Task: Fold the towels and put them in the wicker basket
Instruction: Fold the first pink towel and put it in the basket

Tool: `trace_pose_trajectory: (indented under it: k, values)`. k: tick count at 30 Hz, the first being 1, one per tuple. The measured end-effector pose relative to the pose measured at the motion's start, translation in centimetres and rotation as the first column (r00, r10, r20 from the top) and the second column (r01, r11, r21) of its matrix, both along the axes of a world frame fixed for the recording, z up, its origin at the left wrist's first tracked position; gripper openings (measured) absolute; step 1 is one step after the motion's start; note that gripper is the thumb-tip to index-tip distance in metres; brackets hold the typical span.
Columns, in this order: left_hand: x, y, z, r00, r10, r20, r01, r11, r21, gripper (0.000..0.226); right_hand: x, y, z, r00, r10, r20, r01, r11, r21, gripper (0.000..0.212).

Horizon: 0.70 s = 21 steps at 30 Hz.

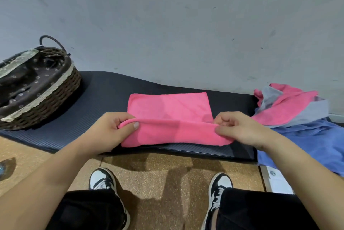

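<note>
A pink towel (170,107) lies on the dark mat (104,92), its near edge lifted and rolled over toward the far side. My left hand (109,133) pinches the left end of that raised edge between thumb and fingers. My right hand (240,131) pinches the right end the same way. The wicker basket (55,97), dark brown with a flowered lining and lace trim, stands at the left end of the mat and shows no towel inside.
A loose pile of pink, grey and blue towels (297,110) lies at the right end of the mat. A grey wall rises right behind the mat. My shoes (104,181) stand on the cork-coloured floor below.
</note>
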<state>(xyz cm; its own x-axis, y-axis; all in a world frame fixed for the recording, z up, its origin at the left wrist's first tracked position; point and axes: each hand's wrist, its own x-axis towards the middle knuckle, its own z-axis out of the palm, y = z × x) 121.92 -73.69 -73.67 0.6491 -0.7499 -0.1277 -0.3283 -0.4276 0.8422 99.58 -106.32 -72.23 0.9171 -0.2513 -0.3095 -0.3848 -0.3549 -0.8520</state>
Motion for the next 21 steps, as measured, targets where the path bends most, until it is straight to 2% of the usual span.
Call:
trace_pose_trajectory:
  k: [3,5,9,13,15,18,21]
  values:
    - [0.1,-0.3,0.3,0.998,0.059,-0.017,-0.058,0.998,0.023,0.023,0.1,0.1,-0.3,0.992,-0.114,0.058,0.104,0.983,0.150,0.010]
    - [0.4,-0.6,0.3,0.992,0.126,-0.022,-0.125,0.991,0.045,0.029,0.9,0.2,-1.0,0.972,-0.226,0.062,0.211,0.960,0.186,0.012]
    - [1.7,-1.6,-0.2,0.966,0.252,-0.060,-0.250,0.968,0.027,0.032,3.7,0.0,-2.0,0.861,-0.509,0.007,0.483,0.821,0.305,0.016]
    - [4.2,-3.2,-0.2,0.947,0.312,-0.082,-0.309,0.950,0.049,0.031,7.5,-0.4,-2.6,0.749,-0.663,-0.008,0.616,0.691,0.378,0.017]
    - [5.4,-4.1,-0.5,0.935,0.351,-0.052,-0.349,0.936,0.054,0.026,8.8,-0.6,-3.3,0.734,-0.679,0.002,0.646,0.699,0.308,0.015]
    - [5.8,-5.2,-1.9,0.931,0.365,0.023,-0.365,0.925,0.106,0.017,9.7,-0.9,-4.3,0.779,-0.627,-0.019,0.625,0.774,0.107,0.014]
    - [5.7,-5.8,-2.9,0.941,0.325,0.098,-0.338,0.925,0.176,0.016,9.7,-1.4,-4.9,0.770,-0.637,-0.040,0.638,0.769,0.033,0.013]
